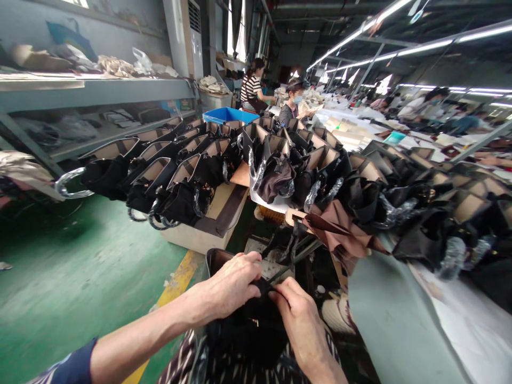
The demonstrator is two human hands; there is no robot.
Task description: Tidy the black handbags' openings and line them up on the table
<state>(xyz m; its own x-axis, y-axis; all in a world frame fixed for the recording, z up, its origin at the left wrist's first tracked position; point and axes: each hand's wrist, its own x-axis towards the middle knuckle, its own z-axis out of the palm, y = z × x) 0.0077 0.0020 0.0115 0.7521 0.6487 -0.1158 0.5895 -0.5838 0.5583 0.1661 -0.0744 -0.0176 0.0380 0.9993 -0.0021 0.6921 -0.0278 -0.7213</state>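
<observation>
Evidently partway through handling one black bag (256, 338), kept just below the hands at six o'clock, over a patterned lap (182, 360), with a small gold-coloured fitting (255, 322) on the near face. Gripped at the dark fabric by the bent fingers of the left hand (236, 282); pinched close by, toward three o'clock, between thumb and finger of the right hand (299, 312). Too dark around the fingertips to tell done from undone there. Spread from ten o'clock round to three o'clock, many similar bags (184, 194), mostly open-mouthed with tan linings, some with handles (454, 256) in clear wrap: by judgement, well assembled already, but impossible to sort into finished and waiting. Packed closely toward three o'clock, beyond the bare part of the counter (384, 320), and near brown cloth (338, 226) at two o'clock. Left, by judgement: at least the piece in hand, not yet let go.
</observation>
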